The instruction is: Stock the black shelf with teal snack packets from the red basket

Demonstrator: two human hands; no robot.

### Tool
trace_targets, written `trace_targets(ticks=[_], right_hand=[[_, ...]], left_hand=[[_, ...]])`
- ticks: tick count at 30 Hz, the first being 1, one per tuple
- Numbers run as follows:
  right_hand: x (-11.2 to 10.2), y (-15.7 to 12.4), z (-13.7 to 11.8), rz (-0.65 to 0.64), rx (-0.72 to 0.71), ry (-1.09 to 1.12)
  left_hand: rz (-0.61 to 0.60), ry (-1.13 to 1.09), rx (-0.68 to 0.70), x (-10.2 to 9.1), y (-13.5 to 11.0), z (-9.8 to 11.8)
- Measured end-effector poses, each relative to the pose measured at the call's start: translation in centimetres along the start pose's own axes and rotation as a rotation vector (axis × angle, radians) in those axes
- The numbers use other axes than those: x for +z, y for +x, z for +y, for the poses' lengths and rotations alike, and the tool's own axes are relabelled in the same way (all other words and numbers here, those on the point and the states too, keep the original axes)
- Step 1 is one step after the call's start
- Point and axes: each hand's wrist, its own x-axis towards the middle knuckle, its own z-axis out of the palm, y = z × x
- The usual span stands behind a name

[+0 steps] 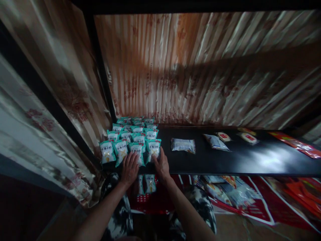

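Note:
Teal-and-white snack packets stand in several rows at the left end of a black shelf. My left hand lies with its fingers stretched over the lower face of a front-row packet. At the right end of that row, my right hand grips the right edge of another snack packet, thumb on its front and fingers along its side. Below the shelf, between my forearms, two more teal packets show in a red basket.
To the right on the shelf lie a silvery packet, a blue-white packet, small round-looking packs and a red-orange package. Under the shelf are bagged goods. Black posts and a striped curtain enclose the shelf.

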Motion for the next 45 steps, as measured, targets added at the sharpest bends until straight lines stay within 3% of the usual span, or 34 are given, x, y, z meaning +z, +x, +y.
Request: trace_targets(ticks=[4, 12, 25, 33, 39, 45], right_hand=[[0.1, -0.3, -0.9, -0.022, 0.085, 0.081], [-0.5, 0.2, -1.1, 0.027, 0.027, 0.158], [1.4, 0.6, -0.1, -0.020, -0.023, 0.117], [0.9, 0.1, -0.5, 0.053, -0.046, 0.074], [-0.1, 1.0, -2.7, 0.154, -0.212, -0.003], [-0.6, 2.8, -7.8, 0.050, -0.508, -0.058]], left_hand=[[0.021, 0.010, 0.000, 0.3, -0.1, 0.0], [0.013, 0.024, -0.005, 0.5, -0.2, -0.1], [0.009, 0.046, 0.006, 0.4, -0.1, 0.1], [-0.027, 0.001, -0.027, -0.1, -0.2, 0.2], [-0.001, -0.040, -0.027, -0.8, -0.1, 0.2], [0.071, -0.062, -0.120, -1.4, 0.6, -0.8]])
